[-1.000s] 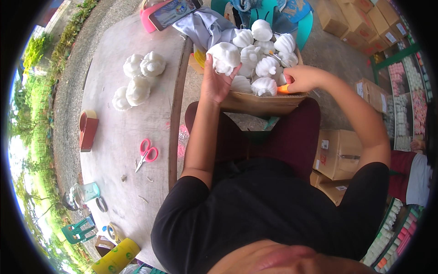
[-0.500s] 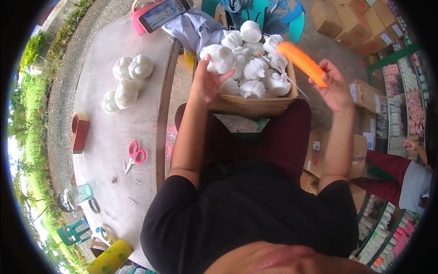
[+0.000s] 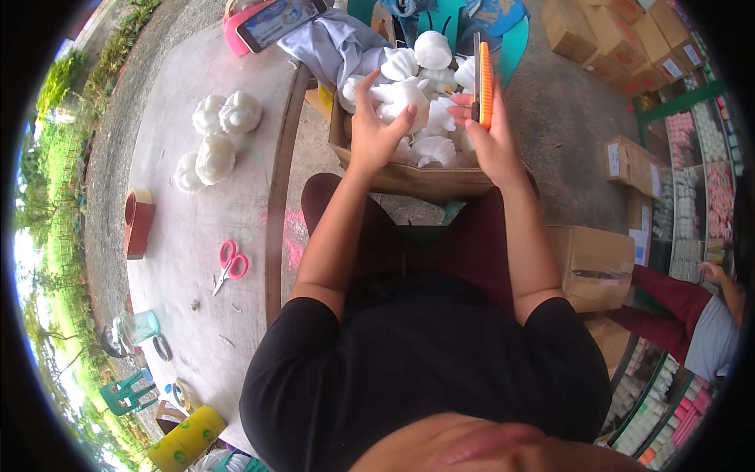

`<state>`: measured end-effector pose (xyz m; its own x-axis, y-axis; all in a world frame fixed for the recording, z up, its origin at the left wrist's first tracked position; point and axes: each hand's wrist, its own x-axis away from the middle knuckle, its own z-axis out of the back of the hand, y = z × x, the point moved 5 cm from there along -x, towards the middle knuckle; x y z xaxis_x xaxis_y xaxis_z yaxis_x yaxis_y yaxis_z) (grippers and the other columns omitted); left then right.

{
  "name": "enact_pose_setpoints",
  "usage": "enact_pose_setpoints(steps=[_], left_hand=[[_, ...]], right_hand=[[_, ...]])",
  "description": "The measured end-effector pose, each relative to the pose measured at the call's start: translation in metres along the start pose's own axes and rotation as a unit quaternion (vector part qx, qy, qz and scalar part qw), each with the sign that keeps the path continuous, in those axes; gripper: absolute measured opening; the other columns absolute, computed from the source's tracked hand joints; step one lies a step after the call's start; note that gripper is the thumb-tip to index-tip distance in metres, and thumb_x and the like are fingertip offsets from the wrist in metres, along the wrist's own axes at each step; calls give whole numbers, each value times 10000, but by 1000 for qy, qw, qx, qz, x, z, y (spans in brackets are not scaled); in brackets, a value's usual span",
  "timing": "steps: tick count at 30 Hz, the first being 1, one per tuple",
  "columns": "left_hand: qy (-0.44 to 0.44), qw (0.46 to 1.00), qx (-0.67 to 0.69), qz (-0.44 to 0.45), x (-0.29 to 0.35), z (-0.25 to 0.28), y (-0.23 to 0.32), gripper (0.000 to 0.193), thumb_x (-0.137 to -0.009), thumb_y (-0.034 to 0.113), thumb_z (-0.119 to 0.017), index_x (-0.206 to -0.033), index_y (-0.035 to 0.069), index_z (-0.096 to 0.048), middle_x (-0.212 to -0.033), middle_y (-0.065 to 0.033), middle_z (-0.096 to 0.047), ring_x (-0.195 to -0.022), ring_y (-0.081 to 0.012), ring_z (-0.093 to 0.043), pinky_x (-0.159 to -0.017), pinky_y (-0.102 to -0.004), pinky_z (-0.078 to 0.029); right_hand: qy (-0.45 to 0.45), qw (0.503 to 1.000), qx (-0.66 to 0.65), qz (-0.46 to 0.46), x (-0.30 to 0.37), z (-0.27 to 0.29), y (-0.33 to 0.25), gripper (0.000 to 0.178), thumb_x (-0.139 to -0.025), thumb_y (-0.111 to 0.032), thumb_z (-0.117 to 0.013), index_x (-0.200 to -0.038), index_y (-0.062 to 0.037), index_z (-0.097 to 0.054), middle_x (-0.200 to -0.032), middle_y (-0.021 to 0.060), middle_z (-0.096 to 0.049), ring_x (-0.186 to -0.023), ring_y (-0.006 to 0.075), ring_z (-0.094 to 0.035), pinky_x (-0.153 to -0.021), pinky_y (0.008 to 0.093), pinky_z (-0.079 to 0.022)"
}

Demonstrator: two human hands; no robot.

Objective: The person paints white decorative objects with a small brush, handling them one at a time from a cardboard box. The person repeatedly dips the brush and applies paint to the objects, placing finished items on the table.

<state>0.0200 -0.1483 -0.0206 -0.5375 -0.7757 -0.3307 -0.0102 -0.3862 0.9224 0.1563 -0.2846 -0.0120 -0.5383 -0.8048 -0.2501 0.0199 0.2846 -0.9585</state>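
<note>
My left hand [image 3: 377, 130] is closed around a white, bulb-shaped moulded piece [image 3: 405, 101], with the thumb on its near side. In my right hand [image 3: 497, 145] stands an orange ribbed tool [image 3: 485, 86], nearly upright, with a long dark strip along its left side; its exact kind I cannot make out. Both hands are over an open cardboard box [image 3: 425, 182] at my knees. Several similar lobed white pieces [image 3: 433, 149] fill the box, partly hidden by my hands.
At left, the table [image 3: 177, 299] bears more white pieces [image 3: 216, 157], pink-handled scissors [image 3: 230, 267], a brown tape roll [image 3: 138, 224] and a phone [image 3: 279, 23]. Cardboard boxes [image 3: 590, 267] and shelves [image 3: 684, 189] stand at right. Another person [image 3: 712, 322] is at the right edge.
My right hand has come left and down toward my left hand, turning the orange tool from slanted to nearly upright. My left hand has shifted slightly right with the white piece, which is turned.
</note>
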Motion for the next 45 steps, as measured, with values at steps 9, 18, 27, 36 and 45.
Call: enact_pose_setpoints(steps=[9,18,27,36,45], left_hand=[[13,998,34,41,-3,5,-14,681,-781,357,-708,-1290,12,-415,-971,-191,-640,-908,-228,-631,-801,-325,-487],[-11,999,36,11,-1,3,-4,611,-784,325,-702,-1245,20,-441,-957,-167,-632,-902,-209,-612,-802,-323,-481],[-4,997,78,14,0,4,-3,584,-808,279,-692,-1245,10,-413,-983,-163,-615,-913,-201,-610,-800,-309,-486],[-33,988,147,-28,4,1,5,624,-795,183,-724,-1265,12,-350,-1124,-158,-531,-1025,-207,-558,-862,-317,-469],[-57,983,168,-46,6,1,8,645,-767,184,-753,-1251,20,-360,-1134,-137,-521,-1021,-193,-552,-860,-315,-471]], right_hand=[[46,999,-12,17,-9,-2,7,447,-932,-75,-505,-1337,-1,-330,-1007,117,-603,-763,124,-586,-696,258,-489],[58,980,-178,63,-17,16,4,401,-848,-64,-553,-1219,-26,-406,-978,106,-581,-796,150,-564,-753,297,-468],[23,894,341,291,2,-17,-35,406,-818,-95,-607,-1199,-21,-490,-975,139,-602,-827,241,-619,-745,328,-508],[12,842,417,343,4,-26,-24,474,-818,-355,-669,-1226,-126,-590,-788,45,-630,-621,207,-608,-574,314,-492],[-15,815,491,308,4,-31,-20,507,-841,-350,-646,-1292,-133,-571,-696,30,-599,-536,195,-571,-520,310,-463]])
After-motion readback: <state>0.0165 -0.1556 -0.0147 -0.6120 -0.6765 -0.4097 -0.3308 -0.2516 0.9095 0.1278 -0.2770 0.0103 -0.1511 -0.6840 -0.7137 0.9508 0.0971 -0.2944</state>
